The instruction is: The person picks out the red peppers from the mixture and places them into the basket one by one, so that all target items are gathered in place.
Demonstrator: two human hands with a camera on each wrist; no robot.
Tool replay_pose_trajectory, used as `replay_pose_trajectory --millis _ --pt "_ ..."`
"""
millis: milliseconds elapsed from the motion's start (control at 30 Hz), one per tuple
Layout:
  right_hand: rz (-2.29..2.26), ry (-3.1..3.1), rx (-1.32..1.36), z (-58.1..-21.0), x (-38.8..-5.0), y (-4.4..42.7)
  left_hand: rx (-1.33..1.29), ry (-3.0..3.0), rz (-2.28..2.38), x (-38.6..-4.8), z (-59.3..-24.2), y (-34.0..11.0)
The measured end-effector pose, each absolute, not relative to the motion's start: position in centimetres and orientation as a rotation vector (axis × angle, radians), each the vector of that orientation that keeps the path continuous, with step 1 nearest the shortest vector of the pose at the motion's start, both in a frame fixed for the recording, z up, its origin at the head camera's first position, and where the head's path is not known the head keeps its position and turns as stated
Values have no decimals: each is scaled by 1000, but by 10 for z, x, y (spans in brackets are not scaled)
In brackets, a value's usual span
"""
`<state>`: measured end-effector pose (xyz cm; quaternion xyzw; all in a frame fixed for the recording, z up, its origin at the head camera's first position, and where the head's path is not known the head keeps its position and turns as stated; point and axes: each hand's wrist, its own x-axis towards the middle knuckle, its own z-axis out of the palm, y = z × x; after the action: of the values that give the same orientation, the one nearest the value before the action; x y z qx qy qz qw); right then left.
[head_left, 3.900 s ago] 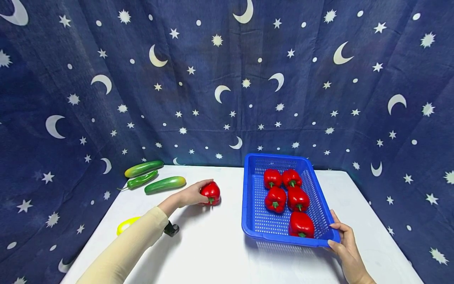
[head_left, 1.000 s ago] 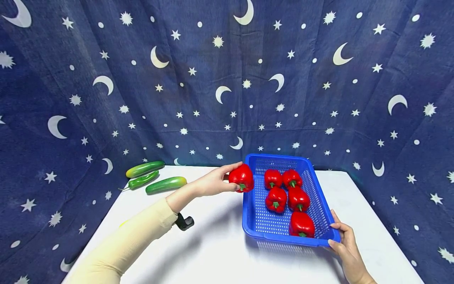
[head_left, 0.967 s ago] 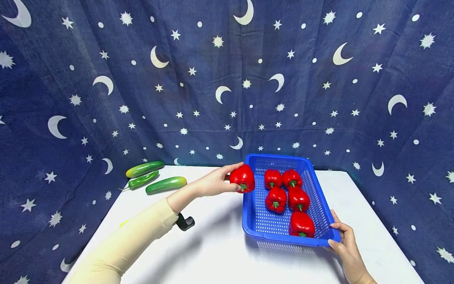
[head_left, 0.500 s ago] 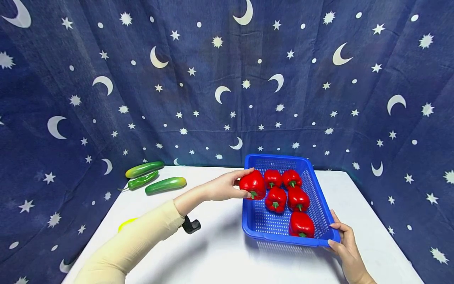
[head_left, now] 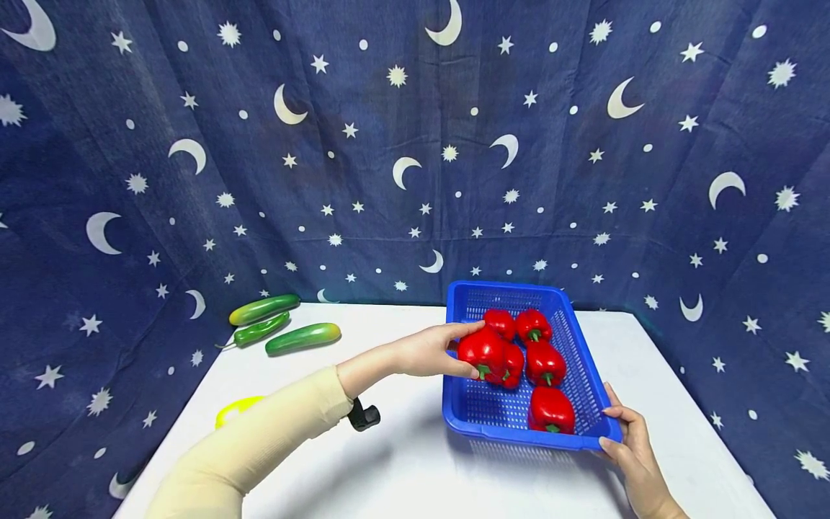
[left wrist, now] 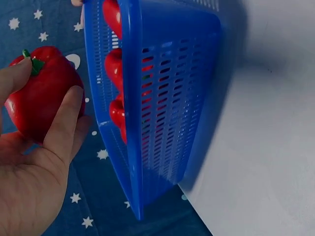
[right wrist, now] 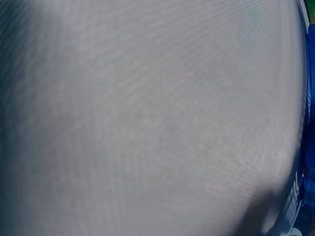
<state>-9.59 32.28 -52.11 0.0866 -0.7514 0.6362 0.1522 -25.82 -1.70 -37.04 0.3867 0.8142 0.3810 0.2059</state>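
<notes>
My left hand point(head_left: 431, 352) grips a red bell pepper point(head_left: 478, 353) over the left part of a blue plastic basket point(head_left: 454, 404). In the left wrist view the fingers and thumb wrap the held bell pepper point(left wrist: 47, 96), its green stem beside the thumb; it is above the basket rim point(left wrist: 132, 98). Several more red bell peppers point(head_left: 545, 362) lie in the basket, and the held one partly hides two of them. My right hand point(head_left: 638, 461) holds the basket's near right corner, thumb on the rim. Mostly white cloth fills the right wrist view, with the basket point(right wrist: 309, 123) at its edge.
At the back left of the white table point(head_left: 402, 461) lie two cucumber-like vegetables point(head_left: 302, 339) point(head_left: 264, 308) and a green chili pepper point(head_left: 261, 329). A yellow vegetable point(head_left: 236, 409) is partly hidden behind the left sleeve. A dark blue star-patterned curtain point(head_left: 363, 180) encloses the table.
My left hand has lifted the red bell pepper off the table, carried it right across the basket's left rim, and lowered it slightly. The right hand and basket have stayed in place.
</notes>
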Motion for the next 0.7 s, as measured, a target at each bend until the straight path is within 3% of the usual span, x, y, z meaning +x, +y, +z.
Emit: replay_pose_trajectory --millis 433,700 --pt "1782 -2280 119 -515 -95 323 1185 2341 708 -251 -382 16" --pt "1775 -2278 119 -516 -94 323 1111 2366 591 -244 -393 31"
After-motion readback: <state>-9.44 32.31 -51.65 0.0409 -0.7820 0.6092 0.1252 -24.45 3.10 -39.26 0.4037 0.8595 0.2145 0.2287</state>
